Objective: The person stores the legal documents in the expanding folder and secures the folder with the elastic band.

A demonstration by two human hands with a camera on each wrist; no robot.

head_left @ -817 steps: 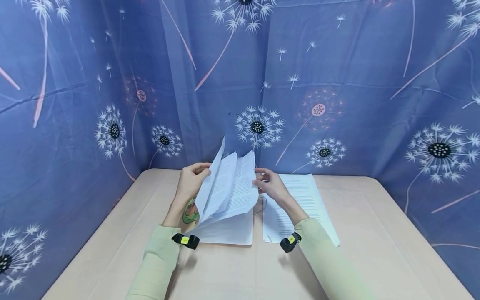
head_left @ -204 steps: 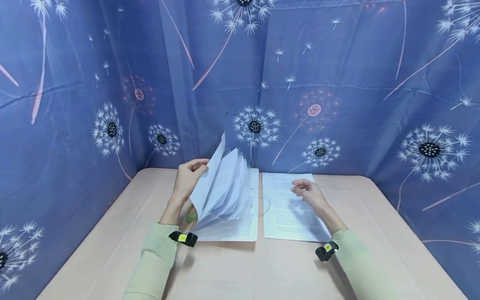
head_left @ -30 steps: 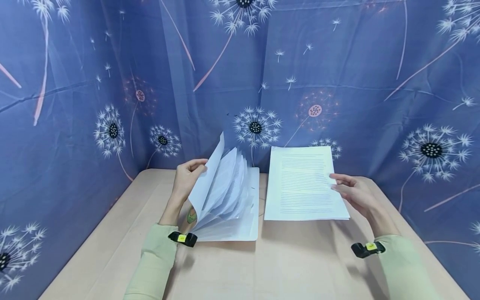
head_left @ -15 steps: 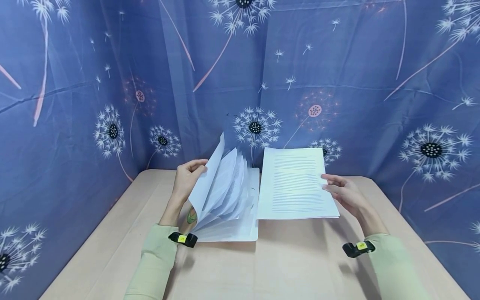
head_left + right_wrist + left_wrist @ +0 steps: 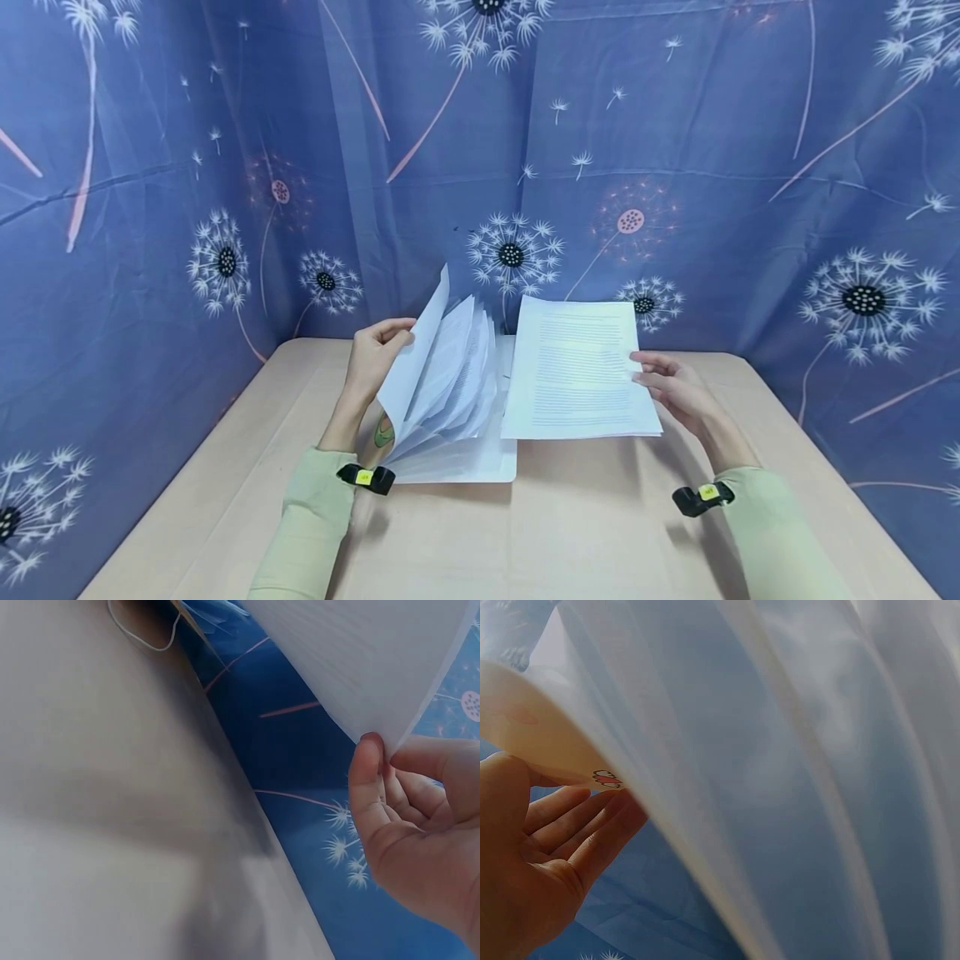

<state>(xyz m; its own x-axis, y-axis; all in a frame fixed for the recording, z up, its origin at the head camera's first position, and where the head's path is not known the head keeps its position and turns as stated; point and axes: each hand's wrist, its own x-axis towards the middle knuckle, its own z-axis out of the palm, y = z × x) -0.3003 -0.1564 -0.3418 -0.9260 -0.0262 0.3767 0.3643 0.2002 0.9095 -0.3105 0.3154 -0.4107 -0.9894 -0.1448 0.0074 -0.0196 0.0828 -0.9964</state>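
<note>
My left hand [image 5: 372, 354] grips the raised cover [image 5: 412, 367] of a folder at its left edge. In the left wrist view the cover's yellowish outside shows a small cartoon print [image 5: 606, 778]. Loose inner leaves [image 5: 450, 375] fan out beside the cover, above the white back [image 5: 487, 462] lying on the table. Between thumb and fingers, my right hand [image 5: 678, 392] pinches the right edge of several printed paper sheets [image 5: 581, 371]. Those sheets are lifted and tilted, and their left edge overlaps the folder's right side. In the right wrist view their corner [image 5: 375, 690] sits at the fingertips.
A beige table [image 5: 592, 533] lies beneath everything. Blue dandelion-print curtain [image 5: 450, 125] hangs behind it and along both sides. In the right wrist view a thin elastic loop [image 5: 146, 645] hangs over the table. Each wrist wears a black camera [image 5: 702, 498].
Seconds ago the sheets lay on the table; my right hand now holds them up. Over the last second it has carried them left, over the folder's right side. My left hand stays in place.
</note>
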